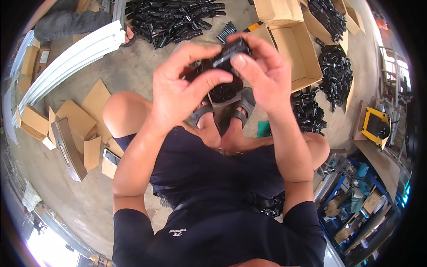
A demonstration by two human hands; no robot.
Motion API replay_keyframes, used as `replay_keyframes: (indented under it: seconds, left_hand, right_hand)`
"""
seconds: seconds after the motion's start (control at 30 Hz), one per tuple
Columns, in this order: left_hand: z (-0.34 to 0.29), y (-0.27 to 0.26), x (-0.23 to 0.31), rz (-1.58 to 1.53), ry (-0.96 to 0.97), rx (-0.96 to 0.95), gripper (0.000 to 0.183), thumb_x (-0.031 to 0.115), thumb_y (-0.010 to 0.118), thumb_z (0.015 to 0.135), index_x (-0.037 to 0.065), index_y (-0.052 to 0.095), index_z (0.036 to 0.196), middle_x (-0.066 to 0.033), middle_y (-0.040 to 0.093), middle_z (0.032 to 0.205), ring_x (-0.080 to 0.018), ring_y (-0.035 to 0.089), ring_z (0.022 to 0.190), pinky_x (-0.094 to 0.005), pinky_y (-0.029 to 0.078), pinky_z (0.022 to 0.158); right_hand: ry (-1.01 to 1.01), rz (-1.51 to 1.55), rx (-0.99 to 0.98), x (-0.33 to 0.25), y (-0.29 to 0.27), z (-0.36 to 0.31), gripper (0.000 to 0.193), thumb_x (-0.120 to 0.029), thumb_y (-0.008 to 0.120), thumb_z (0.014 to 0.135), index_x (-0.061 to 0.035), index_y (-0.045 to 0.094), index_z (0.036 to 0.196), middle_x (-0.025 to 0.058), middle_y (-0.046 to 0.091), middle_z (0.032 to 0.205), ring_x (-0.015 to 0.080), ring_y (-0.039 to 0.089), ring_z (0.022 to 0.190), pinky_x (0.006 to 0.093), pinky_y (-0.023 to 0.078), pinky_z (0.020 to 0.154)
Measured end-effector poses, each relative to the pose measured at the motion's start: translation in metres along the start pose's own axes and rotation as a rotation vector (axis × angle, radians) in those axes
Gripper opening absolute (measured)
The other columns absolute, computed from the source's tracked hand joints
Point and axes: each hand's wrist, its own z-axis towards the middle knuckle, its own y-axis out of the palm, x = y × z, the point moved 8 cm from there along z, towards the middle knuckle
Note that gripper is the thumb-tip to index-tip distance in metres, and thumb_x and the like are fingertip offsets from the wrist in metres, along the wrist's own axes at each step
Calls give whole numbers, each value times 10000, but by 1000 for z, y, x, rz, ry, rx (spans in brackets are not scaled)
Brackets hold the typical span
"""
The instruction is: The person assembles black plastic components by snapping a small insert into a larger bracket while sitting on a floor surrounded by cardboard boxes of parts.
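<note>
Concrete floor (141, 62) spreads beneath a person in a dark shirt (213, 231), who sits or squats low with knees wide; the head view looks straight down on this. Before me, both hands are raised over the gap between the knees, and a small glossy black part (232, 54) is up between them, probably so that it sits squarely under the eyes. The right hand (269, 73) grasps it, thumb pressed on the near face and fingers curled behind. The left hand (175, 86) cups close at the other side, thumb and forefinger spread around a gap; I cannot tell whether it grips the part or merely steadies it. Below, between two grey sandals (249, 104), stands a container (223, 104) of dark pieces, seemingly set there to be within easy reach. Black parts lie heaped beyond the feet in a loose pile (175, 20), with another heap (336, 73) to the right, beside an open cardboard box (310, 73). Such a ring of heaps perhaps spares the person from getting up. To the left are folded cardboard pieces (80, 118) and long white panels (69, 64); at far right, a cluttered blue rack (342, 182).
</note>
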Motion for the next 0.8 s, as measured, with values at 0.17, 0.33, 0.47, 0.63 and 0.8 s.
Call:
replay_keyframes:
  seconds: [0.17,0.33,0.47,0.63,0.8]
  left_hand:
    - [41,-16,2,-214,25,41,262,-24,781,886,-25,680,1127,-113,768,1012,-113,709,928,-240,571,834]
    - [56,-56,-49,-510,-166,256,171,76,703,966,26,665,1126,-192,749,1069,-230,756,908,-336,644,710]
    - [67,-85,-85,-499,-250,414,122,112,722,958,51,697,1061,-194,756,1028,-236,762,892,-338,640,618]
    - [81,-102,-94,-578,-290,401,124,133,720,963,44,690,1044,-182,756,1030,-221,755,865,-319,627,633]
    - [78,-87,-102,-556,-421,403,165,150,716,970,33,670,1078,-150,760,1009,-181,740,801,-302,598,613]
  right_hand:
    - [-16,-263,24,-42,24,36,308,-90,738,958,80,668,1205,51,729,992,54,645,882,209,543,780]
    - [-86,-531,157,18,-7,89,225,-221,745,951,-15,760,1040,43,747,928,104,658,797,306,549,682]
    - [-223,-1506,-158,169,1,88,106,-157,704,827,-64,750,804,67,736,857,273,709,811,405,559,685]
    - [-285,-1748,-623,306,56,47,190,-182,602,861,-93,770,859,76,747,927,256,697,951,430,500,828]
    - [-200,-1354,-441,367,46,41,231,-165,580,897,-67,733,1039,130,716,1102,282,665,1058,461,490,856]
